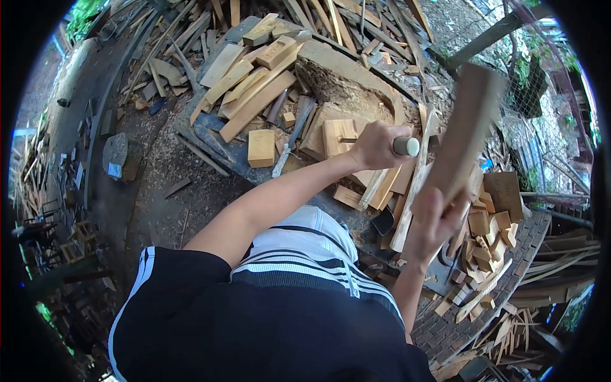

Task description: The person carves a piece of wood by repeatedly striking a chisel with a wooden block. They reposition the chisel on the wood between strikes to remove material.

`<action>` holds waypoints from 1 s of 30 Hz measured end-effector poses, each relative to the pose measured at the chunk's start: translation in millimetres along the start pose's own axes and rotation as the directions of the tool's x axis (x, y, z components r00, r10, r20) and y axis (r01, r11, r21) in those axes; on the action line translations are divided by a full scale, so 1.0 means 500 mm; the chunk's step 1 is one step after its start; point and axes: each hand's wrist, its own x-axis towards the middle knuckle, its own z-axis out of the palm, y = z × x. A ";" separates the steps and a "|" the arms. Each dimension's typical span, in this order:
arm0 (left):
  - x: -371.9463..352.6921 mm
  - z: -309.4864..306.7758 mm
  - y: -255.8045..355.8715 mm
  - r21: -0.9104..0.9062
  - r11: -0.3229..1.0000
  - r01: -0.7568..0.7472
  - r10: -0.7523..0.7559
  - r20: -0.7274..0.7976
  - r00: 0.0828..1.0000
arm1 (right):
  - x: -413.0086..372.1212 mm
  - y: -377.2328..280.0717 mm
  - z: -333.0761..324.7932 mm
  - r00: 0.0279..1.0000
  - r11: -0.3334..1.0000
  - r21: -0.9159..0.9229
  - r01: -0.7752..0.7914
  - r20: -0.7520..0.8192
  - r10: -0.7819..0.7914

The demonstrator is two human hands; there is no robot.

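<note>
My left hand [377,148] is wrapped round the handle of a chisel [406,146]. The pale round end of the handle points to the right, and the thin metal blade reaches left to a light wooden block [335,135]. Whether its tip is inside the wood I cannot tell. In my right hand [438,223] is a thick length of wood [463,127], raised to the right of the chisel and blurred by motion. It does not touch the chisel handle. The light block lies on a larger wooden piece.
Long boards [258,105] are stacked at the upper left of the worktop. A squared block [261,148] sits left of the chisel. Small offcuts [482,251] are heaped at the right. A stump [122,156] stands on the ground at the left.
</note>
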 end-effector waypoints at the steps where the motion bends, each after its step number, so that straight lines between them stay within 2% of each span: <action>1: 0.002 -0.006 0.006 -0.012 1.000 0.009 -0.009 0.002 1.000 | -0.004 -0.010 0.005 0.997 0.998 0.055 0.040 -0.069 -0.037; 2: -0.001 -0.006 0.005 -0.015 1.000 0.011 -0.011 0.005 1.000 | -0.007 -0.020 0.011 0.987 0.991 0.105 0.088 -0.145 -0.072; 4: 0.002 -0.006 0.004 -0.013 0.996 0.086 -0.086 0.017 0.996 | -0.010 0.000 0.019 0.999 0.996 -0.088 -0.022 0.028 0.025; 5: 0.001 -0.013 0.008 -0.105 0.992 0.066 -0.062 0.043 0.997 | 0.007 -0.023 0.021 0.954 0.915 -0.378 -0.141 0.194 0.227; 6: 0.002 -0.005 0.006 -0.104 0.993 0.058 -0.054 0.040 0.998 | 0.012 0.011 0.023 0.982 0.948 -0.295 0.118 0.177 -0.067; 8: 0.004 0.004 -0.001 -0.055 0.998 -0.025 0.022 -0.058 0.998 | 0.012 -0.015 0.015 0.992 0.981 -0.195 0.016 0.127 0.009; 10: -0.005 0.002 -0.005 -0.007 1.000 -0.003 0.003 -0.062 0.998 | -0.005 -0.009 0.016 0.990 0.996 0.050 0.079 -0.120 -0.072; 12: -0.001 -0.003 0.000 -0.033 0.996 0.082 -0.084 -0.063 0.994 | -0.018 0.046 0.005 0.985 0.986 0.088 0.141 -0.116 -0.131; 13: -0.001 0.005 -0.010 -0.057 0.998 0.034 -0.040 -0.108 0.993 | -0.006 0.007 0.018 0.997 0.992 -0.124 -0.013 0.072 0.022; 14: -0.002 0.004 -0.009 -0.064 0.998 0.025 -0.031 -0.101 0.994 | 0.005 -0.033 0.031 0.953 0.928 -0.351 -0.126 0.216 0.212; 15: -0.002 -0.001 -0.011 -0.071 0.997 0.035 -0.039 -0.057 0.998 | 0.001 -0.007 0.031 0.976 0.956 -0.293 -0.006 0.208 0.070; 16: 0.004 -0.009 -0.013 -0.069 0.997 0.046 -0.047 -0.022 0.999 | 0.005 -0.009 0.033 0.976 0.957 -0.289 0.005 0.208 0.058; 18: 0.021 -0.013 -0.020 -0.235 0.971 0.044 -0.090 -0.186 0.978 | -0.004 -0.014 0.034 0.976 0.991 -0.057 -0.117 0.175 0.126; 20: 0.046 -0.033 -0.061 -0.252 0.965 0.067 -0.152 -0.335 0.930 | -0.017 0.008 0.030 0.983 0.992 -0.030 -0.122 0.137 0.125; 22: 0.067 -0.089 -0.080 -0.308 0.910 0.276 -0.388 -0.401 0.830 | -0.022 0.018 0.030 0.990 0.991 -0.031 -0.129 0.058 0.131; 24: 0.082 -0.117 -0.114 -0.509 0.804 0.308 -0.568 -0.502 0.652 | -0.032 0.028 0.023 0.983 0.984 0.009 -0.176 0.052 0.175; 25: 0.085 -0.131 -0.123 -0.507 0.805 0.307 -0.565 -0.501 0.655 | -0.037 0.032 0.020 0.974 0.974 0.044 -0.223 0.057 0.221; 27: 0.080 -0.148 -0.139 -0.462 0.852 0.246 -0.480 -0.503 0.718 | -0.048 0.038 0.016 0.970 0.968 0.064 -0.243 0.032 0.241; 30: 0.086 -0.142 -0.098 -0.384 0.892 0.239 -0.422 -0.520 0.743 | -0.057 0.044 0.011 0.959 0.956 0.081 -0.283 0.015 0.283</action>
